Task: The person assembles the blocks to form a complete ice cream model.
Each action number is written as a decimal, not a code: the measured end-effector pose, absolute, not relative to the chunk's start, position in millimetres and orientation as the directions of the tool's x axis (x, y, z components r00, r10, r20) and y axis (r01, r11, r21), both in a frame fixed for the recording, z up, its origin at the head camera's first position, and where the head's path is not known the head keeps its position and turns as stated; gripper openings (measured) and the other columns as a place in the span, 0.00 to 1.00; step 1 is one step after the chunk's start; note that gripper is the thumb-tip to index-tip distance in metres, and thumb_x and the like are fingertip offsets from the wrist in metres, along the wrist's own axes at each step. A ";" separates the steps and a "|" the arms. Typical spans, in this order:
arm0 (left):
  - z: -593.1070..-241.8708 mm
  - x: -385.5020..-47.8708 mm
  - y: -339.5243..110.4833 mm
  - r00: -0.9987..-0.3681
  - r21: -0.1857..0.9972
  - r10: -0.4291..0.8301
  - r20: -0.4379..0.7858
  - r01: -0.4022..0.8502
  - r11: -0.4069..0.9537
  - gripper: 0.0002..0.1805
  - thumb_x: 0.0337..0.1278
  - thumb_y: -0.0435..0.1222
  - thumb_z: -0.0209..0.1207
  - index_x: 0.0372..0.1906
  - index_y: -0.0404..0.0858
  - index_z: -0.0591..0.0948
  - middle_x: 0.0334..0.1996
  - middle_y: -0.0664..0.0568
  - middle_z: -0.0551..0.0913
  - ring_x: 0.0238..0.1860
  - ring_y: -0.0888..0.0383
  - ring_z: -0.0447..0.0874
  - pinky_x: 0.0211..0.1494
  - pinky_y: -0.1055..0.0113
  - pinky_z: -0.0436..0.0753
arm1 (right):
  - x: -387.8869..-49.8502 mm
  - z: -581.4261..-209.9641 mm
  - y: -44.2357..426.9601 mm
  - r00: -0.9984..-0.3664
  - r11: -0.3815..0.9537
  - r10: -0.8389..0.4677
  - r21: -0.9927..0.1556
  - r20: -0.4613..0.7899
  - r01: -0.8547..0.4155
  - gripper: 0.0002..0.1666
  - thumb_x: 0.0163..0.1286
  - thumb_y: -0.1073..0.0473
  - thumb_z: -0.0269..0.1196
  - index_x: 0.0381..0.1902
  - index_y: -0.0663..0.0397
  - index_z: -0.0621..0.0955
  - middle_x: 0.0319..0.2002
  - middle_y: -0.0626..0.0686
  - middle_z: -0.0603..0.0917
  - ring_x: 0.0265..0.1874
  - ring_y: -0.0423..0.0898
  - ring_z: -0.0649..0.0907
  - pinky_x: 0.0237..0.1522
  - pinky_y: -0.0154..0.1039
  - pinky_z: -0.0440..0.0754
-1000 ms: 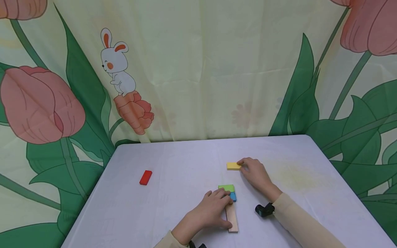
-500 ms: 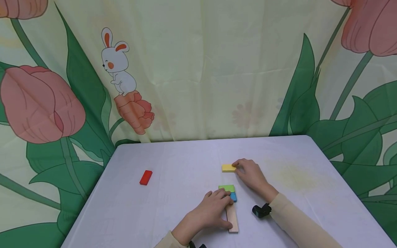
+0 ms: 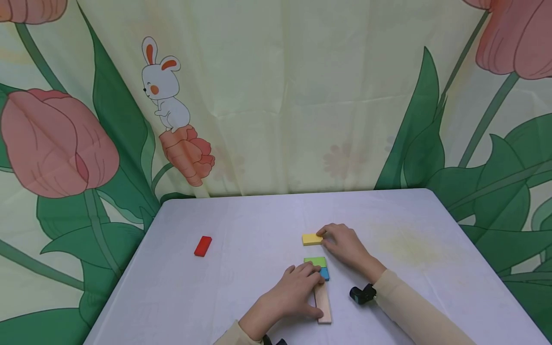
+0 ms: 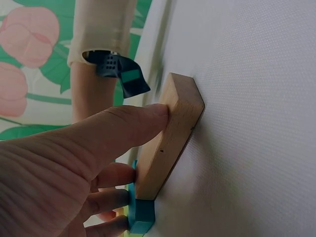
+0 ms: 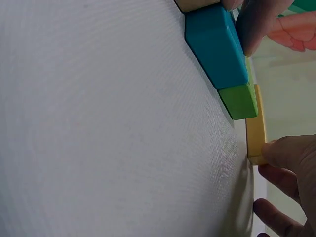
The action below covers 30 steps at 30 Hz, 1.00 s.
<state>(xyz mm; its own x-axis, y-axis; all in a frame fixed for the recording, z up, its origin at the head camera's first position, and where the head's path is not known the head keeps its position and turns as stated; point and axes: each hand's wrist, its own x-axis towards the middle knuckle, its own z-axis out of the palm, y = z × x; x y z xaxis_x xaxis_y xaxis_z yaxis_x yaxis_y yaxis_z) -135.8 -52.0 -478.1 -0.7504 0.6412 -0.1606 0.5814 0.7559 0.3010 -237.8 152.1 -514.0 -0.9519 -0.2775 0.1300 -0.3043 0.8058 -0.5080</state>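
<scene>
My right hand (image 3: 348, 248) pinches the right end of a yellow wooden block (image 3: 310, 239), at the table's surface. A short gap lies between this block and a row of touching blocks: a green block (image 3: 316, 262), a blue block (image 3: 325, 274) and a plain wooden block (image 3: 323, 304). Over that row rests my left hand (image 3: 291, 292), its fingers spread. In the left wrist view the thumb (image 4: 143, 121) presses the plain block (image 4: 170, 133) while other fingertips touch the blue block (image 4: 142, 217). Part of the row is hidden beneath the left hand.
A red block (image 3: 202, 246) lies by itself on the left of the white-covered table (image 3: 241, 282). Behind the table hangs a curtain (image 3: 267, 120) printed with flowers and a rabbit. A black wrist camera (image 3: 363, 293) sits at the right wrist.
The right hand has slid the yellow block to the left and slightly nearer, toward the far end of the row. My left hand stays in place on the row.
</scene>
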 end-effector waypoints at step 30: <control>-484.5 -172.0 -53.1 -0.972 0.947 0.228 -0.059 0.018 0.321 0.20 0.70 0.38 0.54 0.64 0.42 0.75 0.72 0.46 0.72 0.74 0.44 0.69 0.70 0.42 0.76 | -222.0 -490.7 154.7 -0.975 0.420 -0.144 -0.903 -0.168 0.093 0.25 0.80 0.59 0.50 0.71 0.60 0.70 0.64 0.66 0.80 0.64 0.60 0.81 0.64 0.54 0.81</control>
<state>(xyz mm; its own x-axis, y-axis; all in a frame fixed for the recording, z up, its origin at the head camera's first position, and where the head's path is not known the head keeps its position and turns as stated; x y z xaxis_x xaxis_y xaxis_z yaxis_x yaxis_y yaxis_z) -172.0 -53.1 -484.5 -0.9719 0.2280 -0.0590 0.0178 0.3208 0.9470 -222.0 154.7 -490.7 -0.9753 -0.1442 -0.1676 0.0930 0.4203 -0.9026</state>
